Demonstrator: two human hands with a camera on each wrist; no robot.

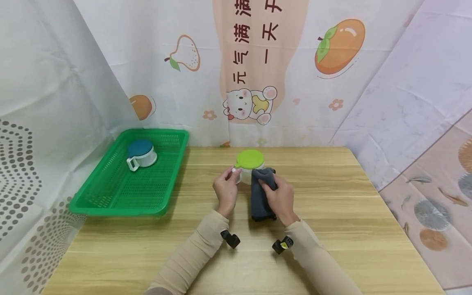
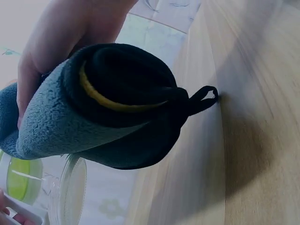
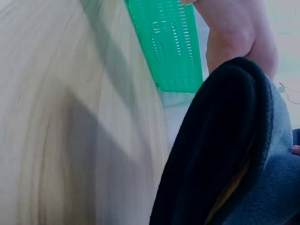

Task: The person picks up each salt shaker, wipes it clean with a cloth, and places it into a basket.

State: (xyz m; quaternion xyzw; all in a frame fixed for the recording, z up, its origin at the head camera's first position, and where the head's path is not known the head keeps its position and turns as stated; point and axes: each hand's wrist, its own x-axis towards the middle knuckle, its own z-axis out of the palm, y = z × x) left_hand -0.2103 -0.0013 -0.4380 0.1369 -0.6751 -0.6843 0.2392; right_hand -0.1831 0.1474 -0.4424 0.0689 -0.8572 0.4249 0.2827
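Observation:
A container with a green lid [image 1: 250, 159] and a whitish body stands near the table's back edge. My left hand [image 1: 225, 191] pinches its white handle [image 1: 236, 172] at the left side. In my right hand [image 1: 281, 198] is a folded dark grey cloth [image 1: 260, 200], gripped near its upper part and hanging at the container's front right. The left wrist view shows the cloth [image 2: 51, 112] rolled over, with a small loop at its end, and the green-lidded container [image 2: 18, 180] partly behind it. In the right wrist view the cloth [image 3: 276, 183] hides most of the container.
A green plastic basket [image 1: 170, 180] stands on the left of the wooden table [image 1: 332, 229]. Inside it, toward the back, is a similar container with a blue lid [image 1: 140, 148] and a white handle. A printed curtain [image 1: 206, 90] hangs behind the table.

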